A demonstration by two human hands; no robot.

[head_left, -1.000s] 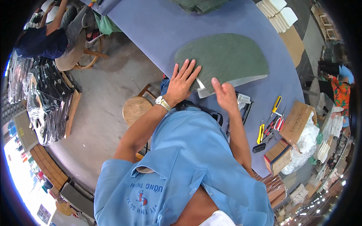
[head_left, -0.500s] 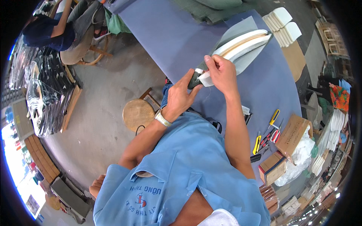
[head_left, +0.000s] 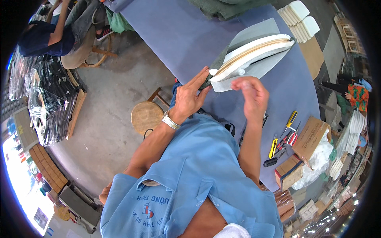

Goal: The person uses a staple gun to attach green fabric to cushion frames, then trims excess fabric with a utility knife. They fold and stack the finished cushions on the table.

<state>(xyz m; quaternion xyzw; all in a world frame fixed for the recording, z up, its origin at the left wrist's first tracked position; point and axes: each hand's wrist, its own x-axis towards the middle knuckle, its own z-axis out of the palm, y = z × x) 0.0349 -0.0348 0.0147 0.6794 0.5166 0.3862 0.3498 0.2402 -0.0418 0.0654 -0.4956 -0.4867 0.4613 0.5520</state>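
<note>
A curved cushion panel (head_left: 254,51), white foam on a wooden edge with green fabric underneath, stands on its side on the blue table (head_left: 186,35). My left hand (head_left: 190,97) presses its fingertips against the panel's near end, at the green fabric. A light grey sheet (head_left: 258,31) lies under the panel. My right hand (head_left: 250,97) hovers just below the panel's near end, blurred, fingers curled and apparently holding nothing.
Yellow-handled tools and scissors (head_left: 283,137) lie at the table's right edge beside cardboard boxes (head_left: 311,137). White foam blocks (head_left: 299,18) are stacked at the far right. A round wooden stool (head_left: 147,117) stands to my left. Another person (head_left: 47,33) sits at the far left.
The panel, lying flat with both hands on it a second ago, has been tipped up onto its edge. My right hand has come off it and dropped lower.
</note>
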